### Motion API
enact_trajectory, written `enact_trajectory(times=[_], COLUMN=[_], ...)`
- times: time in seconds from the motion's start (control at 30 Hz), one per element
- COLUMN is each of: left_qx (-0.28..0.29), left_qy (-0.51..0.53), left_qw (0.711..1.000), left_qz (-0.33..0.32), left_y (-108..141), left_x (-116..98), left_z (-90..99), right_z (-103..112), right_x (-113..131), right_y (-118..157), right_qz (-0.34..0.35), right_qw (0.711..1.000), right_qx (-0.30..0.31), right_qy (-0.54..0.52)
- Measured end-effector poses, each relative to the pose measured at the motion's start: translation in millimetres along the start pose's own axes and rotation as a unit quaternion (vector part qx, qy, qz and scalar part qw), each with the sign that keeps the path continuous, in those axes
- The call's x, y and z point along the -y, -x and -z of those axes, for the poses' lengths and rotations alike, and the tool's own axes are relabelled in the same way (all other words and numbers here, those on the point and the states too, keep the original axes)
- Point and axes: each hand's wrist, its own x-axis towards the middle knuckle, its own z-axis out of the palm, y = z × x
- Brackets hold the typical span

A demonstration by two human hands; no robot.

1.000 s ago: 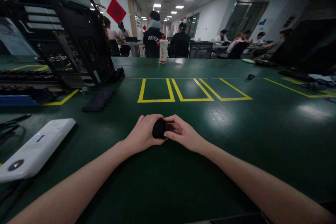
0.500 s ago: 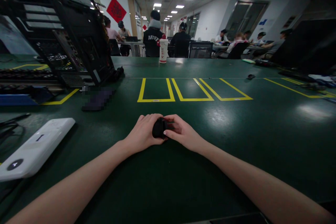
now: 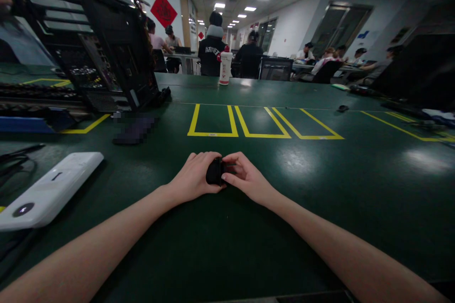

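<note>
Lettering on 1 black jacket [image 3: 209,59] and print on 1 white cup [image 3: 225,67] blur past reading in the head view, beyond 3 central yellow-tape outlines [image 3: 266,136] on a green table [image 3: 355,189]. Nearer, left hand [image 3: 194,174] grips 1 small black object [image 3: 213,173], partly hidden between palms; right hand [image 3: 247,177] pinches its edge with thumb and fingertips.
</note>
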Motion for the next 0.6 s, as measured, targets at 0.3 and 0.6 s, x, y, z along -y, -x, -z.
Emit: enact_trajectory(times=[0.3,0.6], left_qx=[0.019,0.022], left_qy=[0.001,0.008], left_qw=[1.0,1.0], left_qz=[0.003,0.002], left_y=[1,0], left_x=[-5,-6], left_z=[7.2,8.4], right_z=[1,0], right_x=[1,-2], right_y=[3,0], right_qz=[-0.016,-0.014], right_qw=[0.998,1.0], right_qx=[0.045,0.013], right_qy=[-0.042,-0.021])
